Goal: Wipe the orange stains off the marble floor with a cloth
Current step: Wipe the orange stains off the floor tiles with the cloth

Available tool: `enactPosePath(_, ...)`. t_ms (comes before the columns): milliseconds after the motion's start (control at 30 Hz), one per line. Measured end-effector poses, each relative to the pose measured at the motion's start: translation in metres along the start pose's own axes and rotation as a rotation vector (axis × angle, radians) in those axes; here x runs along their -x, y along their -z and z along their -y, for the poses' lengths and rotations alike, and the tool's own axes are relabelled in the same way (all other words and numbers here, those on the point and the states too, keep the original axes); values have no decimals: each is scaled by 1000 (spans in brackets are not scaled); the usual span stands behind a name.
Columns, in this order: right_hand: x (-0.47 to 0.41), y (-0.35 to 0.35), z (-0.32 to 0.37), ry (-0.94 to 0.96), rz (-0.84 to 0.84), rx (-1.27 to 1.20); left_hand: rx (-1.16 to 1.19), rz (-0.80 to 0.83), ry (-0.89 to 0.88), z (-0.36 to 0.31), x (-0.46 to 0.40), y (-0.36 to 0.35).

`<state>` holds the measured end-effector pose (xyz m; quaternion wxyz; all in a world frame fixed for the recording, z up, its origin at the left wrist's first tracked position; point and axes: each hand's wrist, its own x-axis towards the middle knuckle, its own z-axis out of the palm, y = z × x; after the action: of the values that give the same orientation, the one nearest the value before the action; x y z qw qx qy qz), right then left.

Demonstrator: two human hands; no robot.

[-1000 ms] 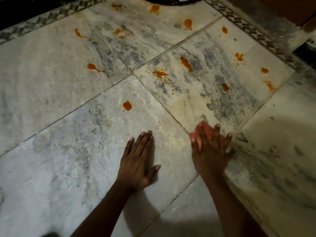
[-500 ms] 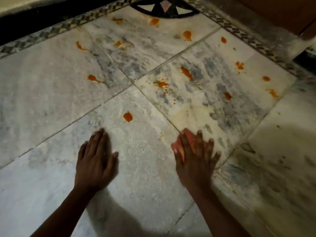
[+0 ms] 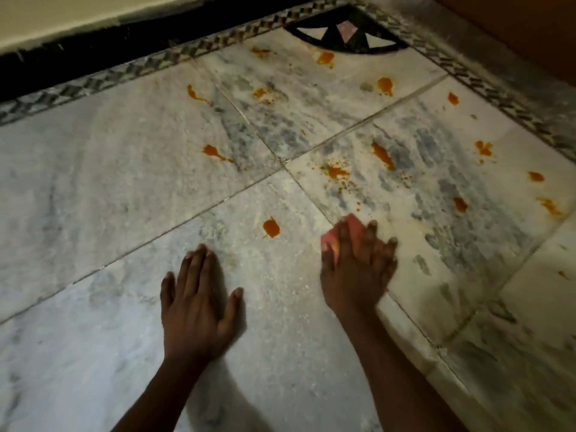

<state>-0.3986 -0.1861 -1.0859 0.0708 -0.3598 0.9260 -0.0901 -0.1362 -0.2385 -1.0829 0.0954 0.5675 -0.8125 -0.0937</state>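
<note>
Since half a second ago, the left hand has shifted right to plant itself below-left of the nearest stain, while the right hand has slid up and left along the tile joint. That right hand presses a pinkish cloth flat with fingers spread over it (only the cloth's front edge peeks out, just right of the nearest stain). Left hand lies open, palm down, fingers close together, bracing on the marble floor.

Wiping looks to be under way but early: the pale smeared patch right of the cloth seems already cleaned, yet most orange stains remain. The next move likely calls for a short push leftward onto the nearest stain, keeping pressure even.

Beyond the nearest stain, grey-veined tiles run to a patterned border, a dark wedge inlay and a wall base.
</note>
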Motion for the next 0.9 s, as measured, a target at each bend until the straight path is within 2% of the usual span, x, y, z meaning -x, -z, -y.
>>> enactPosePath(67,1,-6,35,190,11,53,2,0,-5,1,0,0)
enactPosePath(133,36,-2,32,431,55,105,30,13,-29,3,-3,2)
enactPosePath(167,58,3,18,481,64,108,47,19,-42,6,-6,3)
enactPosePath(233,82,11,-19,425,69,98,56,41,-65,18,-19,6)
enactPosePath(300,64,7,-34,226,52,90,26,40,-88,34,-39,4)
enactPosePath(367,22,2,-9,66,19,44,3,27,-86,46,-63,8)
enactPosePath(400,3,-4,14,45,26,8,-4,26,-82,50,-72,8)
enactPosePath(500,-12,-16,72,212,35,8,-34,-10,-79,51,-81,4)
enactPosePath(600,37,-7,62,445,112,78,-18,-16,-65,50,-77,7)
enactPosePath(633,52,1,49,453,146,102,-18,-9,-63,50,-78,9)
enactPosePath(700,40,8,26,352,126,120,-14,6,-67,49,-80,12)
enactPosePath(800,-31,-12,58,102,54,43,23,-16,-56,53,-82,8)
enactPosePath(867,-49,-19,106,151,50,18,33,-35,-67,53,-82,7)
enactPosePath(900,-42,-23,127,275,61,43,34,-43,-58,54,-83,7)
